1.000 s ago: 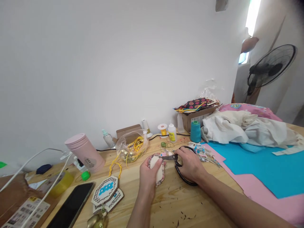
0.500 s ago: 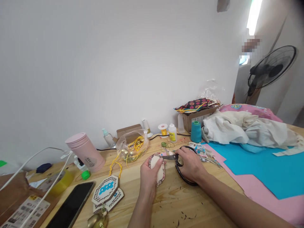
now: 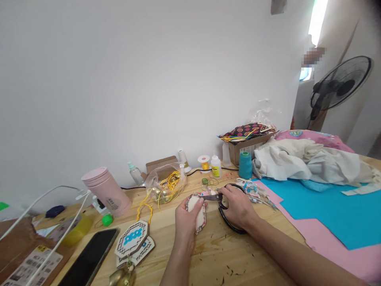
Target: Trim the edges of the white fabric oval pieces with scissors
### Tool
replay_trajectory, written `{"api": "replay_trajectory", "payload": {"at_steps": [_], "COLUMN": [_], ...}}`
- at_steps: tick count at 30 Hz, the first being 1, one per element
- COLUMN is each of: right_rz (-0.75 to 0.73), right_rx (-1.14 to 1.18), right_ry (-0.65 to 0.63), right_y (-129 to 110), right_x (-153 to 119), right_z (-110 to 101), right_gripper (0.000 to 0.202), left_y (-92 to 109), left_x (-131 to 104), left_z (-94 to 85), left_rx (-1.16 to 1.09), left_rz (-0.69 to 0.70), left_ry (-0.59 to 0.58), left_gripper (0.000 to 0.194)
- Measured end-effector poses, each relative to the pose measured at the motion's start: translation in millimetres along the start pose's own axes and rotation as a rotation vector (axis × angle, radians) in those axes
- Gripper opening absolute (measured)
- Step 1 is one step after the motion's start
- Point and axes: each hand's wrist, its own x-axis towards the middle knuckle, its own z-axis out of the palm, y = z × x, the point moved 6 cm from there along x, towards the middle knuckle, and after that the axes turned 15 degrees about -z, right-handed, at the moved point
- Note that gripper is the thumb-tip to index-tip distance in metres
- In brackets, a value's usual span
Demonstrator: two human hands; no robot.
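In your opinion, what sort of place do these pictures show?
Probably a small craft workspace, though whether at home or in a workshop I cannot tell. Three things suggest it: the scissors held at a patterned-edged piece, and the cone of teal thread.

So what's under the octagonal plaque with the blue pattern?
Under the top plaque lies a second plaque: its cut-out edge and a little blue show. The rest is covered.
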Motion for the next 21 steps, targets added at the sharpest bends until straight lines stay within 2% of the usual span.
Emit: {"api": "replay_trajectory", "payload": {"at_steps": [9,21], "right_rz": [-0.02,-0.103], "right_rx": [-0.109,-0.243], "right_ry": [0.0,0.04], "right_y": [-3,-8], "right_x": [0,1], "right_z": [-2,-10], "right_gripper": [0.019,0.02], "left_y": [-1,-3], "left_x": [-1,2], "left_z": [-1.8,-9.9], "left_rx": [-0.004,0.068], "left_rz": [-0.045,-0.12], "left_ry": [0.043,0.025], "left_gripper": [0.038,0.035]}}
